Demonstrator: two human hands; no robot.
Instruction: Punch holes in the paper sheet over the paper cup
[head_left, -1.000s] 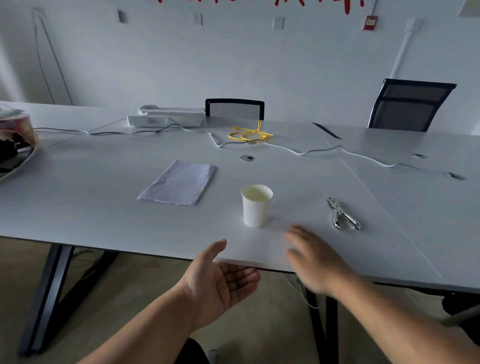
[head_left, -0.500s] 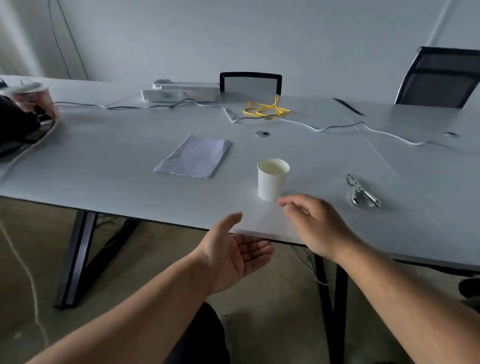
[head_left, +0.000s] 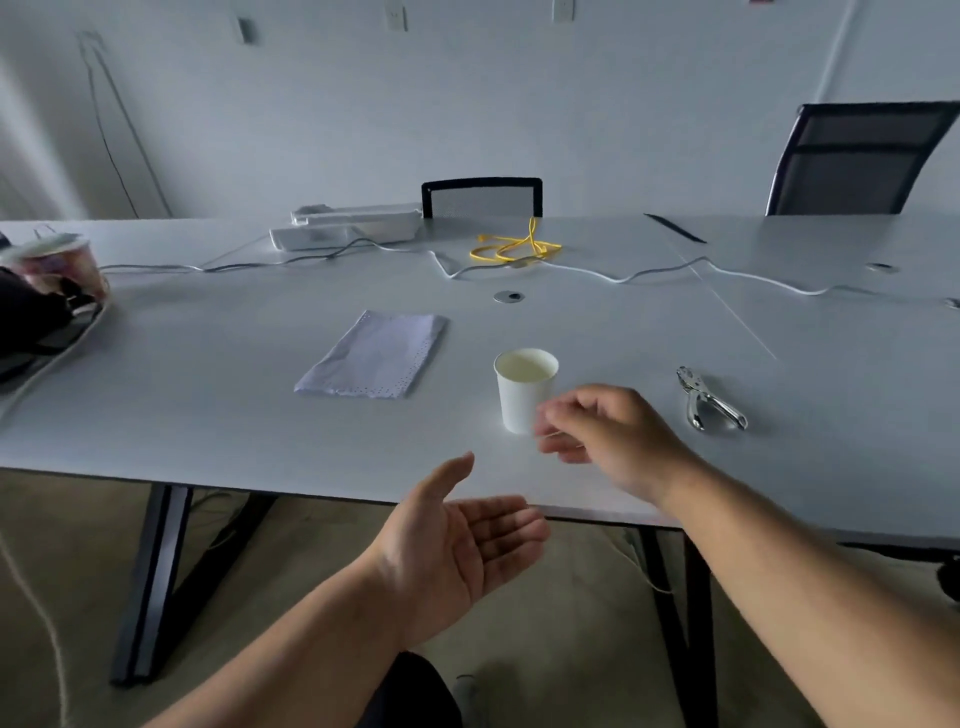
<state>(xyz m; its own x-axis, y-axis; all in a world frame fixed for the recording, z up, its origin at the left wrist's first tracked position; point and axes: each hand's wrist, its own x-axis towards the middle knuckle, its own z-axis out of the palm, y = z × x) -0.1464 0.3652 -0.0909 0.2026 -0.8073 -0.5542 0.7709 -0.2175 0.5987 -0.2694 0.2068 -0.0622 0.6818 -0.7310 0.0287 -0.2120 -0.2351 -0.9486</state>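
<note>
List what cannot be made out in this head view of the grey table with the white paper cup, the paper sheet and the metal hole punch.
- White paper cup: its lower right side is hidden behind the blurred right hand.
- Perforated paper sheet: hole pattern too small to count.
- Silver metal hole punch: jaw detail too small.
- Patterned container: blurred, at the left edge.

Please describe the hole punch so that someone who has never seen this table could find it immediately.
On the white table, look right of the paper cup, beyond the right hand. The hole punch lies flat there, alone. It is the only shiny metal, plier-shaped tool.
</note>
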